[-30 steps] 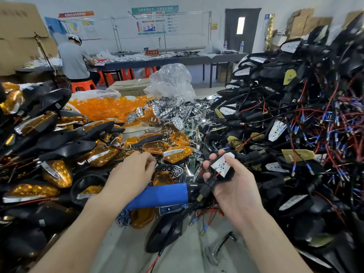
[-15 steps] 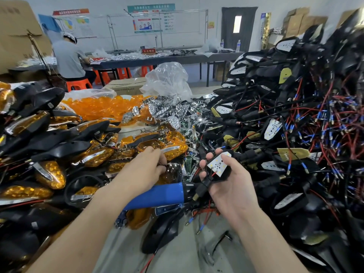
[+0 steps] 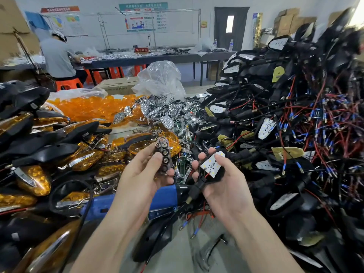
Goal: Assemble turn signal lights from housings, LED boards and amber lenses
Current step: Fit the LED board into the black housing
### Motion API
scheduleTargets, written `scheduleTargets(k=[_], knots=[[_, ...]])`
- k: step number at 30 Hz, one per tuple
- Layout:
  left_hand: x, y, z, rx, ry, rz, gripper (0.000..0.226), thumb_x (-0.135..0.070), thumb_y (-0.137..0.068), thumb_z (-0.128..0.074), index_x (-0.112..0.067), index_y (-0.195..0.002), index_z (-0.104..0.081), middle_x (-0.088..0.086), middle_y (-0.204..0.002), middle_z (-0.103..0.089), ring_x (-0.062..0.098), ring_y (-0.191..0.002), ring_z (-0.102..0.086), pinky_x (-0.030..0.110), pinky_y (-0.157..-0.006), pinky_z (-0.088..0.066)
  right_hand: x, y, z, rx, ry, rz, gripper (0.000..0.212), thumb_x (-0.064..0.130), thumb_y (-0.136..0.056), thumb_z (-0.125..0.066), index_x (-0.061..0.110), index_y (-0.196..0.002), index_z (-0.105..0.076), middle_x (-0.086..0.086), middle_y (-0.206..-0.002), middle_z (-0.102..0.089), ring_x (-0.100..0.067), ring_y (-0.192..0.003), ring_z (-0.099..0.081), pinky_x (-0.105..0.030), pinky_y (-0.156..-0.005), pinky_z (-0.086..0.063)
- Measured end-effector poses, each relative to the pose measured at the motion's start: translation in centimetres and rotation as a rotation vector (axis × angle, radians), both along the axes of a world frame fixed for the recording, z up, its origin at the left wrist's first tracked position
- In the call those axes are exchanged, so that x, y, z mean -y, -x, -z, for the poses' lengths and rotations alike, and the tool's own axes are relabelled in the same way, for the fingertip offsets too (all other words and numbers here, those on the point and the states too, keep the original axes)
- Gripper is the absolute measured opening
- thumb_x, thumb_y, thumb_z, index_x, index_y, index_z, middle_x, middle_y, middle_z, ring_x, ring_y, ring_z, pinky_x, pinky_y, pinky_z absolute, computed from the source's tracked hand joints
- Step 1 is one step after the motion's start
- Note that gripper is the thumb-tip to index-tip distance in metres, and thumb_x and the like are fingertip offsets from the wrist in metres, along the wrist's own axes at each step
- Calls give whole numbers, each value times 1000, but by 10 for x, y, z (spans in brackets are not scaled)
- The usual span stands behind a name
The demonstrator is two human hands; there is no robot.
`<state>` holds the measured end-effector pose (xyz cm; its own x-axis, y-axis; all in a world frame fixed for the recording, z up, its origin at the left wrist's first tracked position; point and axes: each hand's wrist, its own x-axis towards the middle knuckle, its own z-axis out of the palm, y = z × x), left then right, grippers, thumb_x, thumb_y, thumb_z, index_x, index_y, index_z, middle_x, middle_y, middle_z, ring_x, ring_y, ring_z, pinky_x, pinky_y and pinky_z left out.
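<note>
Seated person (image 3: 58,56) at far table (image 3: 149,60); orange stool (image 3: 68,83); clear plastic bag (image 3: 160,79)

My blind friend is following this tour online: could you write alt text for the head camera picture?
A person's left hand holds a chrome reflector beside the right hand, which grips a black housing with a white LED board inside. Heaps of amber lenses and wired housings lie around.

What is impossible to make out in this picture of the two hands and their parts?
Head view only:
The housing: its underside, covered by the right hand.
The chrome reflector: its back, covered by the left hand.
The blue tool: its middle, behind the left wrist.
The wall posters: text too small.
</note>
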<state>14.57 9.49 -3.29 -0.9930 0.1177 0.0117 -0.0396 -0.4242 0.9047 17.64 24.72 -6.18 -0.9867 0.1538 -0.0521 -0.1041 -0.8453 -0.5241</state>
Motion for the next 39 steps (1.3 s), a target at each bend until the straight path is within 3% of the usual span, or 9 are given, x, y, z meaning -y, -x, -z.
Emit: scheduleTargets(k=[4,8,11,13,19,26,29,34,39], knots=[[2,-6,2,-29,138,20,11,0,-100,-45,-9,-103,-50,11,-91,-75,20,-69,-67,29,-52,-53,0,2,-1,1,20,15,16,15,-101,-45,15,-100,-61,-5,-84,-67,-22,-72,-66,-27,-59,-52],[15,-16,13,-380,734,16,13,-19,-94,-50,-28,-103,-46,4,-79,-65,17,-61,-56,47,-59,-51,1,3,-1,-3,32,24,15,15,-98,-47,15,-97,-61,-5,-83,-66,-22,-71,-66,-26,-57,-52],[17,-20,19,-738,1184,-17,19,-47,-87,-47,-45,-106,-50,-18,-88,-59,-2,-71,-55,26,-66,-48,0,4,-1,-22,40,35,12,17,-87,-54,16,-96,-62,-5,-82,-67,-22,-70,-68,-27,-56,-53],[12,-21,20,-875,1291,-16,24,-56,-87,-47,-40,-101,-58,-26,-87,-53,-4,-86,-50,10,-77,-40,0,4,0,-27,50,40,13,17,-88,-54,15,-98,-62,-5,-83,-68,-22,-72,-69,-27,-57,-54],[9,-18,26,-995,1377,-43,35,-57,-84,-50,-28,-88,-69,-18,-81,-57,3,-82,-45,14,-72,-29,0,3,5,-19,59,40,15,17,-101,-46,15,-100,-61,-4,-84,-66,-22,-74,-68,-29,-63,-53],[9,-16,30,-1072,1367,-133,33,-47,-86,-52,-20,-89,-70,-13,-83,-62,5,-82,-48,15,-74,-32,8,3,7,59,5,52,17,23,-105,-48,20,-100,-64,-3,-85,-68,-21,-65,-64,-43,-64,-60],[13,-12,33,-1065,1395,-157,35,-47,-88,-50,-20,-93,-71,-12,-85,-62,8,-82,-53,19,-73,-37,8,3,7,63,-21,40,17,25,-106,-47,23,-102,-63,-4,-88,-72,-23,-65,-67,-42,-60,-59],[17,-5,34,-1035,1440,-230,36,-43,-92,-47,-17,-101,-70,-7,-90,-60,14,-86,-52,20,-72,-36,7,2,8,21,-96,-53,17,32,-109,-43,27,-109,-59,-15,-106,-72,-32,-85,-73,-50,-64,-58],[17,-6,32,-935,1316,-188,38,-47,-100,-37,-24,-108,-67,-15,-92,-55,7,-88,-50,22,-69,-42,7,3,8,30,-84,-42,18,30,-108,-45,22,-117,-58,-16,-101,-73,-30,-79,-72,-56,-68,-58]])
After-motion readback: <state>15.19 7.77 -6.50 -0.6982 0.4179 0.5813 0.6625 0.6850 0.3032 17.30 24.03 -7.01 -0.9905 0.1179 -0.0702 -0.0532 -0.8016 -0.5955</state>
